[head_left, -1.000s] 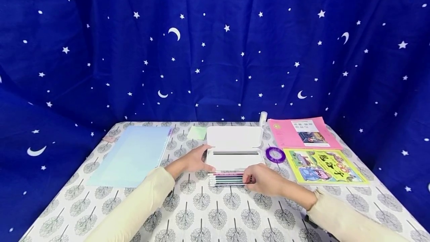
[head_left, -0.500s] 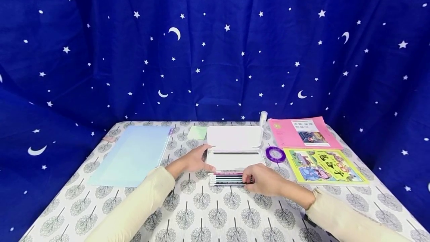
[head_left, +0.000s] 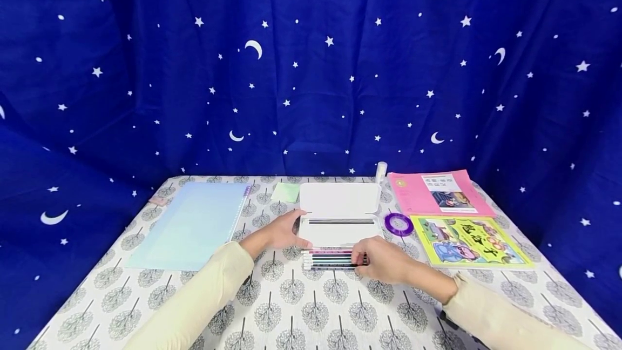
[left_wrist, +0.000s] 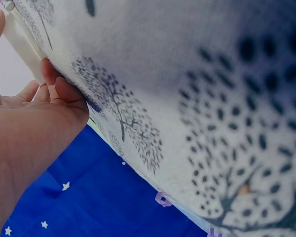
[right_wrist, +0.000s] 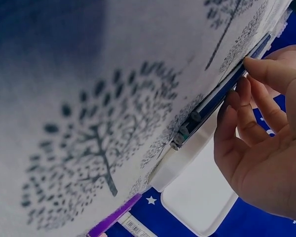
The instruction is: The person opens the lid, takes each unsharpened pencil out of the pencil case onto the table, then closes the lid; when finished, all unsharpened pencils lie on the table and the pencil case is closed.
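Observation:
A white pencil case [head_left: 338, 199] lies open mid-table, its tray [head_left: 340, 231] holding dark pencils. My left hand [head_left: 290, 229] holds the tray's left end between thumb and fingers; in the left wrist view its fingertips [left_wrist: 52, 79] touch the case edge [left_wrist: 24, 42]. Just in front of the case lies a row of several pencils [head_left: 328, 259]. My right hand [head_left: 363, 260] rests on their right ends. In the right wrist view its thumb and fingers [right_wrist: 259, 74] pinch a dark blue pencil [right_wrist: 222, 96] from that row.
A pale blue notebook [head_left: 191, 223] lies at the left, with a green sticky pad [head_left: 285, 192] behind the case. At the right are a purple tape ring [head_left: 398, 224], a pink book [head_left: 439, 193], a yellow picture book [head_left: 468, 241] and a white tube [head_left: 381, 170]. A starry blue curtain hangs behind.

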The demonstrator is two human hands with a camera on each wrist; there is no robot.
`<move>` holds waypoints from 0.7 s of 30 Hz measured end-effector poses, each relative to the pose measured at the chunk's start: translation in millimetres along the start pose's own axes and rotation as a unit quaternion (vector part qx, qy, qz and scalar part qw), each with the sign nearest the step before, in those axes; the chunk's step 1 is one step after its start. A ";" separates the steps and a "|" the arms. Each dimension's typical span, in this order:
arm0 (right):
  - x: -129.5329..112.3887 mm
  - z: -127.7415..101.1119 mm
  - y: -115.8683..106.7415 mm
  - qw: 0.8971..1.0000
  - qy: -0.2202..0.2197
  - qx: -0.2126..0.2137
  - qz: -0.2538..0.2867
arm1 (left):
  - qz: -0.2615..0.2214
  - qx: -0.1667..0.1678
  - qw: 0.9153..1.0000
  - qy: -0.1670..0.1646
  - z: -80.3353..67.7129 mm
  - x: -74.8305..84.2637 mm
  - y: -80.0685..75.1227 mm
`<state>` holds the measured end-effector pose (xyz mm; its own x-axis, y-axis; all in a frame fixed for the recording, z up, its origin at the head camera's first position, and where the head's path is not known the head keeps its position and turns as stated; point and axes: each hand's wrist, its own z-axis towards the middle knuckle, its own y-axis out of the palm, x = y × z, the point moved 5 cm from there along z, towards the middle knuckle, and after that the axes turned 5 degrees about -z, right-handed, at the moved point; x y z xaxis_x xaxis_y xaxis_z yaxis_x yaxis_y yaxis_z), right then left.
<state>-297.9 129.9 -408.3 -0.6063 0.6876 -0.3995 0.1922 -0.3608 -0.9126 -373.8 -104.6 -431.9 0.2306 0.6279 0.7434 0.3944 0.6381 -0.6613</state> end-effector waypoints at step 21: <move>12.3 14.9 -22.4 0.998 -0.015 0.065 0.004 | 0.006 0.004 1.000 0.002 1.3 -0.4 0.2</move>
<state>-321.2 137.0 -391.5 -0.6289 0.6660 -0.4012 0.0952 -0.4461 -0.8899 -374.9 -104.2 -432.4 0.2382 0.6341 0.7356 0.3853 0.6336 -0.6709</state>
